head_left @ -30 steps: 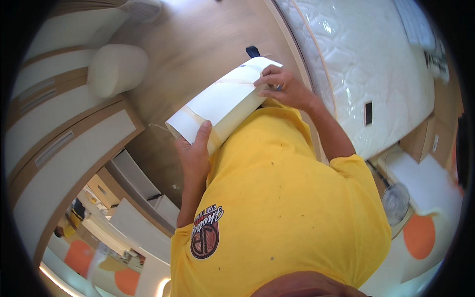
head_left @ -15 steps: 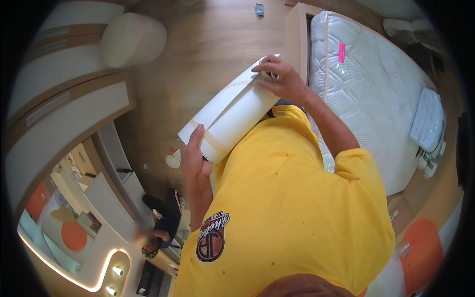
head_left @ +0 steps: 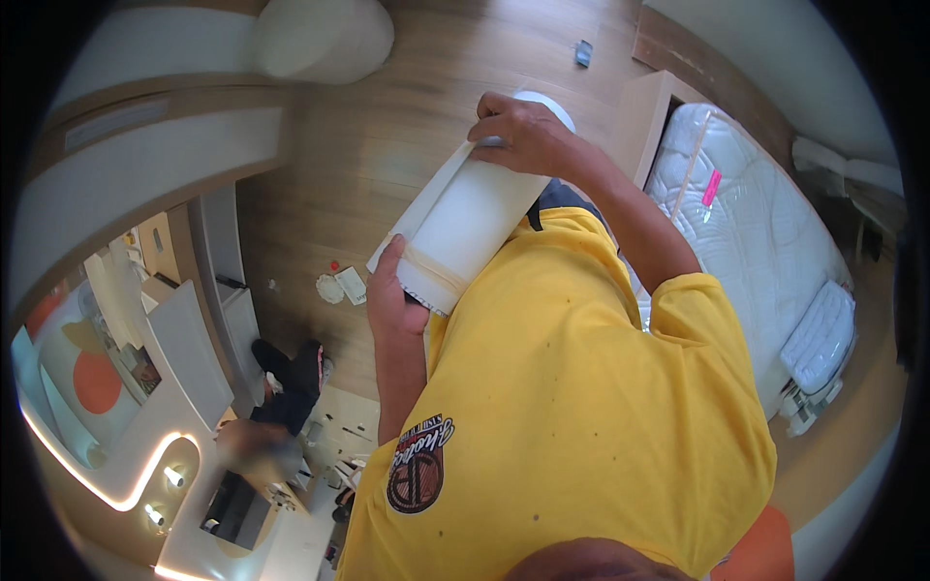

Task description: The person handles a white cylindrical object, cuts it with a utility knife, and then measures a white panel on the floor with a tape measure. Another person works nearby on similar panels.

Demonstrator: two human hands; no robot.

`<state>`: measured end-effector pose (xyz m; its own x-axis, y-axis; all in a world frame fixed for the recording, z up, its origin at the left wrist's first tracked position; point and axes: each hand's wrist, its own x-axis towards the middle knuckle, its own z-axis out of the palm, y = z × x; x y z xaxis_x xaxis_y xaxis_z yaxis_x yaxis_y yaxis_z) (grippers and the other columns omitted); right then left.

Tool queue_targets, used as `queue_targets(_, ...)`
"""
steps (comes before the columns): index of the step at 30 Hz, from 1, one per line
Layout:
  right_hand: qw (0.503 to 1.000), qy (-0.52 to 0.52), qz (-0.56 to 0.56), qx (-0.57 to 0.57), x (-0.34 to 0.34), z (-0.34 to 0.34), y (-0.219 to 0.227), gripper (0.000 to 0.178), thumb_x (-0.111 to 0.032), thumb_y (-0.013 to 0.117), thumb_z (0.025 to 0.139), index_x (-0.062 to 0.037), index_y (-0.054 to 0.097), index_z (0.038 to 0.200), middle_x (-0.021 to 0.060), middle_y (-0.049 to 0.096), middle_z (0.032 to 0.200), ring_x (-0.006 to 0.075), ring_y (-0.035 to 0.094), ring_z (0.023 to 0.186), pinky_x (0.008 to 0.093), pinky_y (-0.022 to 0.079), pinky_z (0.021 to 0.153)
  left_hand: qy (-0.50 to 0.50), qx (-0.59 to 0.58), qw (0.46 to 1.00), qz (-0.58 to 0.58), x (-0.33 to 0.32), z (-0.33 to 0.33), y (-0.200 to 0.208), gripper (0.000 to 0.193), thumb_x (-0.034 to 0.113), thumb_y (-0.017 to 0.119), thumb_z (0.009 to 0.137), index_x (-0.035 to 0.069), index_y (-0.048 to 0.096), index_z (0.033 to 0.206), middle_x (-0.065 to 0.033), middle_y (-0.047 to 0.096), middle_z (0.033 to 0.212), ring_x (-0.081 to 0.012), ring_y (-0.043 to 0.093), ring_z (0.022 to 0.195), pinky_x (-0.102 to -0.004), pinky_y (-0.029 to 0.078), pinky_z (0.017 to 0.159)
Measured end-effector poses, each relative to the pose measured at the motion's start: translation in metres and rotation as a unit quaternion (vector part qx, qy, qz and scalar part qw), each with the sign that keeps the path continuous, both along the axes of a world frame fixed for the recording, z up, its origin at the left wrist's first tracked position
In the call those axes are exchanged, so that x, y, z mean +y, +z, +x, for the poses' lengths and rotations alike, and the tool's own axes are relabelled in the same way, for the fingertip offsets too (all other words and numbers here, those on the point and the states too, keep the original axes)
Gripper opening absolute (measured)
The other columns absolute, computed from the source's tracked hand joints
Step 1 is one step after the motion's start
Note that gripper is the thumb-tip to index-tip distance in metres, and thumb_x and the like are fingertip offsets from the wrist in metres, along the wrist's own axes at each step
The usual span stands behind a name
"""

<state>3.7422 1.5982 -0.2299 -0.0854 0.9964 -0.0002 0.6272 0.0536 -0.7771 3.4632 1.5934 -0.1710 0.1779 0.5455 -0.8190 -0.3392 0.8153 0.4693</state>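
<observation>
While clasped at its lower end by the half-closed left hand (head_left: 395, 302), with thumb on top, and at its upper end by the curled fingers of the right hand (head_left: 530, 136): white roll (head_left: 475, 215), aloft over the floor (head_left: 325, 174), before the shirt (head_left: 581, 387). Probably light, springy, easily creased; best cradled lightly at both ends.

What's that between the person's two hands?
In the head view, a white roll spans from the left hand to the right hand, with a pale band across it.
</observation>
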Motion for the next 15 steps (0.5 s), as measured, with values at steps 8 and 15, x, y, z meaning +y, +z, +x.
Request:
queue_targets(8,0.936,-0.023,-0.326,0.133,0.011,-0.004,0.007,0.022,-0.021,0.072,0.085,-0.0064,0.075,0.102,0.0077,0.065,0.092,0.0188,0.061,0.081,0.0338,0.049,0.072,-0.134,0.261,0.931,0.218,-0.004,0.019,0.040,0.034,0.014,0.067,0.091,-0.011,0.059,0.114,-0.0156,0.065,0.109,-0.0188,0.062,0.094,-0.0305,0.048,0.085)
queue_targets(15,0.976,0.060,-0.183,0.097,0.033,-0.020,-0.011,0.022,-0.021,0.073,0.084,-0.0040,0.075,0.098,0.0107,0.068,0.087,0.0231,0.064,0.077,0.0335,0.051,0.074,-0.057,0.314,0.931,0.178,-0.023,0.022,0.044,0.027,0.012,0.065,0.091,-0.011,0.064,0.105,-0.0126,0.069,0.099,-0.0177,0.063,0.086,-0.0311,0.049,0.078)
